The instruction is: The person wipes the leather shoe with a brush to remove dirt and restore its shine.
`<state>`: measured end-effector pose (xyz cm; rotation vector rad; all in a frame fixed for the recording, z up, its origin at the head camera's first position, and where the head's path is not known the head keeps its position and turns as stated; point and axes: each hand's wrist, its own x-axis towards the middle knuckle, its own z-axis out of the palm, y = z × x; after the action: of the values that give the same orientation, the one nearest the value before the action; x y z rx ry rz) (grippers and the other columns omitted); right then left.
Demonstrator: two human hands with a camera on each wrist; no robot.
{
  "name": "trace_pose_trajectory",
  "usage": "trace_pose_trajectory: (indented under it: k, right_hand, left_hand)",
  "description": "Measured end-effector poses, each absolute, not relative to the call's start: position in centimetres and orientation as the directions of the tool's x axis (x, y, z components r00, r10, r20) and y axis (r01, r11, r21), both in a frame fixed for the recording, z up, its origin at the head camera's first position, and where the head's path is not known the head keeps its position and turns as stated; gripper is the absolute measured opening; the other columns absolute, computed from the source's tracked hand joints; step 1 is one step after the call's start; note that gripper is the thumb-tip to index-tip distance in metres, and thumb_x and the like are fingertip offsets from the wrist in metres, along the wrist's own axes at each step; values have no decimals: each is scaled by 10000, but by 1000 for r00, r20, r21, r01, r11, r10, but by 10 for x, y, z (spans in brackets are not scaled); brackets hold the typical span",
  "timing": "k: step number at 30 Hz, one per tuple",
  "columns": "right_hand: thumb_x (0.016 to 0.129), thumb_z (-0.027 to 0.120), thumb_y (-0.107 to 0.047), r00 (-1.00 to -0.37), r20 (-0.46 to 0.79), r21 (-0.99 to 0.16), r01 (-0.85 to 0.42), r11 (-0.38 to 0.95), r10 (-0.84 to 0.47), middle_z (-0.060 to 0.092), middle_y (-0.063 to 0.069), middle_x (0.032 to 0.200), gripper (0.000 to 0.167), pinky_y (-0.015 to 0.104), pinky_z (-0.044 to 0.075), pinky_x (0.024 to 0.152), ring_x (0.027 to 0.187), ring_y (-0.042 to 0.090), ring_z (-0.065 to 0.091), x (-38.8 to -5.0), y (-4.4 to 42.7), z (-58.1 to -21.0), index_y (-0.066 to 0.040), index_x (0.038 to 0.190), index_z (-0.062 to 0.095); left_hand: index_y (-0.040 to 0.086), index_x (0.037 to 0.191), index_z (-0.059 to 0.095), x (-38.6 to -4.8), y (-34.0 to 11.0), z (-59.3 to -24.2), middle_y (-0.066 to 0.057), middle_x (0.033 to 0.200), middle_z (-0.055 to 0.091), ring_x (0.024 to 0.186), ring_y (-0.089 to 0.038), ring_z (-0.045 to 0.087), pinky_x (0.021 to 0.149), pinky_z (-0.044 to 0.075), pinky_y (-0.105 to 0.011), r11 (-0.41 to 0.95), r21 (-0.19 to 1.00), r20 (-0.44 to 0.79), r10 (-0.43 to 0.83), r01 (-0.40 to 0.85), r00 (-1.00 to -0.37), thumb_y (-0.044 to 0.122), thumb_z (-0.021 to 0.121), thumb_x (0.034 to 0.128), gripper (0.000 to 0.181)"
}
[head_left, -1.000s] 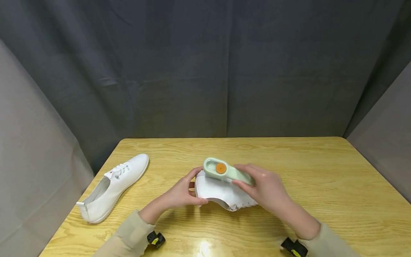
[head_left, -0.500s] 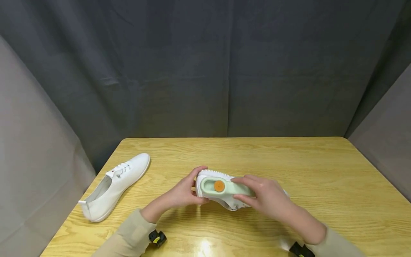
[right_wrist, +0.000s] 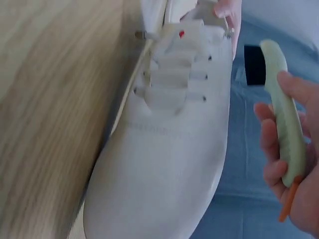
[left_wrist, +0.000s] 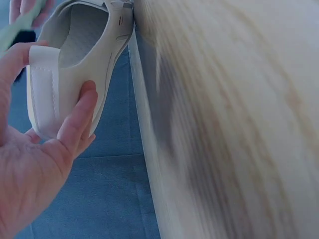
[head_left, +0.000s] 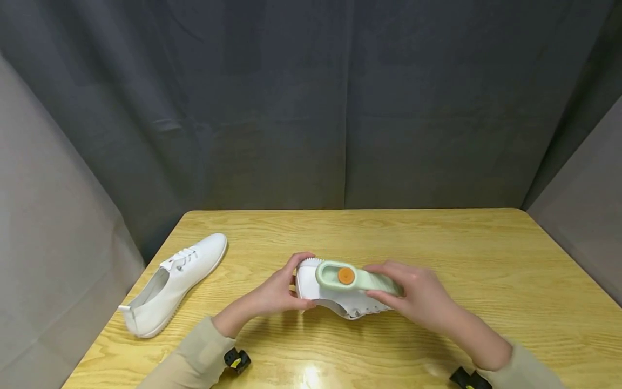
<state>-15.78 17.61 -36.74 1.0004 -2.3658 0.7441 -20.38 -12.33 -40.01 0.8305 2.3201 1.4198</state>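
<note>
A white lace-up shoe [head_left: 307, 285] is tipped on its side on the table, its opening and laces towards me. My left hand [head_left: 273, 294] grips its heel; the thumb and fingers [left_wrist: 79, 114] lie on either side of it in the left wrist view. My right hand [head_left: 421, 290] holds a light green shoe brush [head_left: 370, 280] with an orange button over the shoe's upturned side. Black bristles [right_wrist: 254, 65] face the shoe in the right wrist view, where a gap shows between them. From the head, the right hand and brush hide part of the toe.
A second white shoe [head_left: 187, 275] stands upright at the table's left side, toe pointing away. The wooden table [head_left: 486, 254] ends at a dark curtain [head_left: 272, 135], with pale cloth [head_left: 53, 216] at the sides. A small black device [head_left: 237, 360] is on each wrist.
The brush went from the shoe's upper edge down its side, then slid back up and right, lifting somewhat. My left hand has stayed on the heel.
</note>
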Motion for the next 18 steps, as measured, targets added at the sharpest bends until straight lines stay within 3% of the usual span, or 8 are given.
trace_pose_trajectory:
  k: [4,7,11,14,18]
  right_hand:
    - [794,809,-277,-558,595,-262,-815,517,-578,681,-57,923,351,138,417,539,649,-35,494,-153,171,-371,-153,1101,694]
    - [789,814,-266,-572,569,-260,-807,531,-591,690,-35,933,349,158,426,536,649,-32,497,-154,171,-372,-157,1098,692]
    - [804,802,-258,-673,532,-295,-716,632,-514,708,-6,997,377,227,468,561,671,11,564,-161,177,-371,-145,1147,693]
    - [813,794,-277,-752,511,-316,-614,723,-416,709,29,1064,400,324,511,606,753,126,657,-168,185,-371,-134,1172,691]
    - [815,795,-274,-804,488,-347,-536,769,-340,698,69,1099,404,436,525,670,882,264,680,-172,195,-370,-114,1171,690]
  left_hand:
    - [102,1468,244,-204,-124,-401,-138,1309,453,1003,-280,597,723,546,-305,342,881,50,618,325,-785,16,798,765,899]
    - [103,1463,248,-204,-124,-401,-143,1306,456,998,-281,600,722,546,-307,338,883,53,619,327,-783,2,793,760,896]
    - [103,1460,251,-204,-124,-401,-128,1303,455,990,-269,600,726,548,-303,337,887,47,615,316,-787,30,806,770,888]
    - [100,1459,251,-204,-124,-402,-135,1309,449,989,-269,597,728,547,-302,340,886,44,613,314,-789,55,809,784,877]
    - [95,1462,244,-203,-125,-402,-153,1308,448,999,-274,593,731,545,-305,345,886,37,615,311,-787,79,805,795,871]
